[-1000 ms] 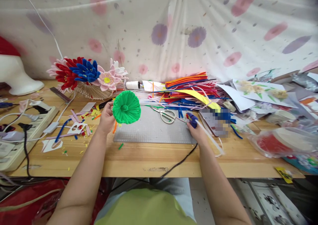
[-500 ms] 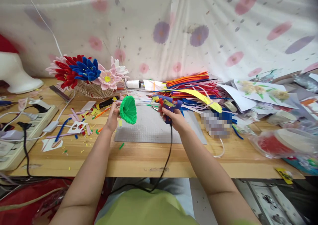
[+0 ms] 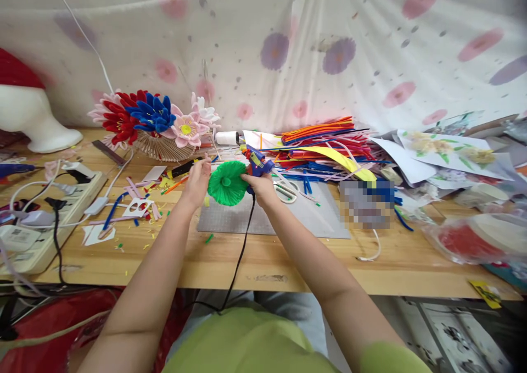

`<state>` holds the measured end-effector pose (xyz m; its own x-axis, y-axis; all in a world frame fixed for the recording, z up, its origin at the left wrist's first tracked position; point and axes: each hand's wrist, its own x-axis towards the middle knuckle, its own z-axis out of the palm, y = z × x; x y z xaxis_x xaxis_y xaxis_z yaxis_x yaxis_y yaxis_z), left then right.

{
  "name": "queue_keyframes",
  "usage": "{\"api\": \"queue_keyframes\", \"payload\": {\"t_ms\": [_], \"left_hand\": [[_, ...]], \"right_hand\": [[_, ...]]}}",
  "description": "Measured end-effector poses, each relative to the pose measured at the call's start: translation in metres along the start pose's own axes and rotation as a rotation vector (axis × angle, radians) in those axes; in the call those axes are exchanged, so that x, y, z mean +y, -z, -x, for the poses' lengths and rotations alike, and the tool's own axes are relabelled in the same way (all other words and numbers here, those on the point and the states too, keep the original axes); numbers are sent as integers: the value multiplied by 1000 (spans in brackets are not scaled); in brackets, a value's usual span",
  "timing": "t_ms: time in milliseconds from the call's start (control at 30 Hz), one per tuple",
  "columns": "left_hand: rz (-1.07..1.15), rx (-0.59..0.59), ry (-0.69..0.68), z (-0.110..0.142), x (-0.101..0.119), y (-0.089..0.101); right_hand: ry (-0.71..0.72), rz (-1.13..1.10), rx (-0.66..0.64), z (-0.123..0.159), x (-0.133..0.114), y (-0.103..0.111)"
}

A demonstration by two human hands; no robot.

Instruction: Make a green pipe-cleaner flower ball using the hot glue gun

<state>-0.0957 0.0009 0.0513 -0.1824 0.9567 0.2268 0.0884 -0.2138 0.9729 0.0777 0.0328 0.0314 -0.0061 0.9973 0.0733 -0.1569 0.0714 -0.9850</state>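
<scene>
A green fuzzy cone [image 3: 227, 183], apparently made of pipe cleaners, is held up over the grey cutting mat, with a round knob at its centre facing me. Stretched fingers of my left hand [image 3: 196, 183] are upright close against the cone's left edge; whether they touch it is unclear. Closed around a blue and red glue gun [image 3: 258, 165], my right hand [image 3: 259, 189] has its thumb over the cone's right edge. The gun's nozzle is not clearly visible, and its black cord [image 3: 240, 252] hangs toward my lap.
The grey cutting mat [image 3: 317, 213] lies beneath, with scissors [image 3: 286, 191] on it. Behind are bundled pipe cleaners [image 3: 321, 131] and fuzzy flowers [image 3: 154, 115]. Scraps [image 3: 138, 208] and a power strip [image 3: 69, 219] are at left; plastic-wrapped items [image 3: 473, 235] are at right.
The green cone has turned from its open mouth to its knobbed side and shifted right. My right hand has brought the glue gun left to the cone. The left hand's fingers have straightened.
</scene>
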Motion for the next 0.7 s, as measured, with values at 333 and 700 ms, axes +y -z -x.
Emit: {"api": "queue_keyframes", "payload": {"t_ms": [333, 700], "left_hand": [[181, 71, 273, 49, 3, -32], [-184, 256, 158, 64, -33, -41]], "right_hand": [[-107, 17, -10, 9, -1, 7], [-90, 373, -351, 29, -38, 95]]}}
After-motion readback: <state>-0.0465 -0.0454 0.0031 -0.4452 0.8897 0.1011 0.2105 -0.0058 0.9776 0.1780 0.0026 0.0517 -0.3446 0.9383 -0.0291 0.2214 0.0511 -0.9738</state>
